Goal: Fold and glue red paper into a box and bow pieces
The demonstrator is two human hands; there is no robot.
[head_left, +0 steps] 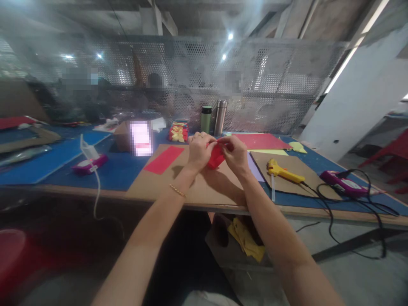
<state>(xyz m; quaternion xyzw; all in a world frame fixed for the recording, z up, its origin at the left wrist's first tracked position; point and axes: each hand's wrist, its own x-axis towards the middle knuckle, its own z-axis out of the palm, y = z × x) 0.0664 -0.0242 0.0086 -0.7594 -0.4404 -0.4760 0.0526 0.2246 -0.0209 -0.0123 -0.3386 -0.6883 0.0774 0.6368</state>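
Observation:
Both hands pinch a small folded piece of red paper or felt (216, 158), held up over the cardboard sheet (204, 187). My left hand (200, 149) grips its upper left edge between thumb and fingers. On the upper right edge, my right hand (235, 152) has its fingertips closed. The fingers partly hide the piece, so its full shape cannot be told. A flat red strip (164, 160) lies on the cardboard to the left of my hands.
A yellow glue gun (285, 171) rests on a smaller board (299, 180) at right, beside a purple power strip (344, 183) with black cables. Behind my hands stand a green tumbler (206, 120) and a steel flask (220, 118). Left are a lit phone (141, 138) and another power strip (90, 164).

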